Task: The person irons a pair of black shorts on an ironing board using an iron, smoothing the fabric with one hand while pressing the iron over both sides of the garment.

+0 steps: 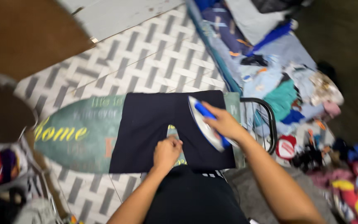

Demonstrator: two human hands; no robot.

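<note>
A dark navy garment (146, 124) lies spread over a green ironing board (79, 137) with yellow lettering. My right hand (224, 122) grips the blue handle of a white and blue iron (204, 124), which rests tilted on the right part of the garment. My left hand (166, 151) is closed and presses on the cloth near its lower middle, close to the gap between the two legs. More dark cloth hangs off the board's near edge toward me.
A grey and white patterned floor (154, 54) lies beyond the board. Piles of mixed coloured clothes (278, 83) fill the right side. A basket of clothes (1, 166) stands at the left. The board's black metal iron rest (270, 120) sticks out at its right end.
</note>
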